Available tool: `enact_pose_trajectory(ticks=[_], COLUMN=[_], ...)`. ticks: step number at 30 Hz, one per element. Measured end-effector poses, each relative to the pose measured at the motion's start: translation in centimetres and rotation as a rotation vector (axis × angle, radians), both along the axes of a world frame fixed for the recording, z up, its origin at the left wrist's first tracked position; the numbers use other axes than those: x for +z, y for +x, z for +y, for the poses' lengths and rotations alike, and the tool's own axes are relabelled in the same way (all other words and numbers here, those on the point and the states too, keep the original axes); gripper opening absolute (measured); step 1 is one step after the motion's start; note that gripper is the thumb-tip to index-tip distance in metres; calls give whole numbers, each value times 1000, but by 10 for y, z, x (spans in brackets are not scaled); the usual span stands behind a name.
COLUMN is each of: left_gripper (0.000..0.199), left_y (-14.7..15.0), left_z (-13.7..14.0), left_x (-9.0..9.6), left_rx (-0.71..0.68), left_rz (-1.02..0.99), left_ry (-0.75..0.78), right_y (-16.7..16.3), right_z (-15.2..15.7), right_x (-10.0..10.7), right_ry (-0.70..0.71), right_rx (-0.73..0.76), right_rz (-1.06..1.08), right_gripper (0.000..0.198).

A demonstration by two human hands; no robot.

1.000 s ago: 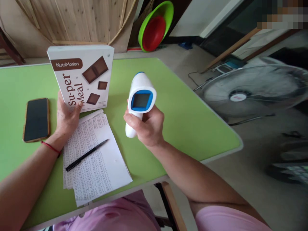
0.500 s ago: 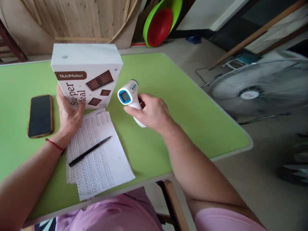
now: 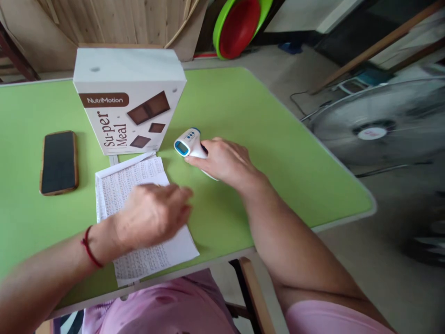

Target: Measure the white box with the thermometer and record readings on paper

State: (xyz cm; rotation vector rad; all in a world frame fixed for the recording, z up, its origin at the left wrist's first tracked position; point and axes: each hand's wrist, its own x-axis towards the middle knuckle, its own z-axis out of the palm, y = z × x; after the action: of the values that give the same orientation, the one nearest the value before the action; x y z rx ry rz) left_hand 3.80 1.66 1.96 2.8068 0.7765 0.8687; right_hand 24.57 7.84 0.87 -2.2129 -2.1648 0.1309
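The thermometer [image 3: 189, 143] lies low on the table [image 3: 243, 116], gripped by its handle in the right hand [image 3: 225, 160], screen end poking out past the fingers toward the box [image 3: 128, 102]. It is best eased flat before the grip is loosened. The right arm is stretched forward, palm down. The left hand [image 3: 153, 213], blurred and loosely curled, hovers over the papers [image 3: 132, 178]; whether anything is held cannot be told.

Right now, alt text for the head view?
A right hand grips a white-and-blue infrared thermometer low over a green table, while the blurred left hand hovers over printed sheets. Behind stand a NutriMotion box and a phone.
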Motion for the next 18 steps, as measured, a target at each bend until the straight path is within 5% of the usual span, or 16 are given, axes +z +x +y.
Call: enact_pose_trajectory(ticks=[4,7,12,18], left_gripper=[11,14,14,16], left_y=[11,13,14,17], left_z=[-32,-42,-45,-48], left_x=[3,6,4,-9], left_rx=[-166,-230,-274,-159], left_rz=[327,465,562,385], left_ry=[-37,-113,-166,-5], right_y=[-2,-12,-38,-52], right_z=[-8,-19,-37,-43], right_x=[-1,-4,-15,-22], right_ry=[201,400,343,296], right_rx=[49,309,908,1012], right_rz=[8,183,423,326], right_gripper=[37,27,17,17])
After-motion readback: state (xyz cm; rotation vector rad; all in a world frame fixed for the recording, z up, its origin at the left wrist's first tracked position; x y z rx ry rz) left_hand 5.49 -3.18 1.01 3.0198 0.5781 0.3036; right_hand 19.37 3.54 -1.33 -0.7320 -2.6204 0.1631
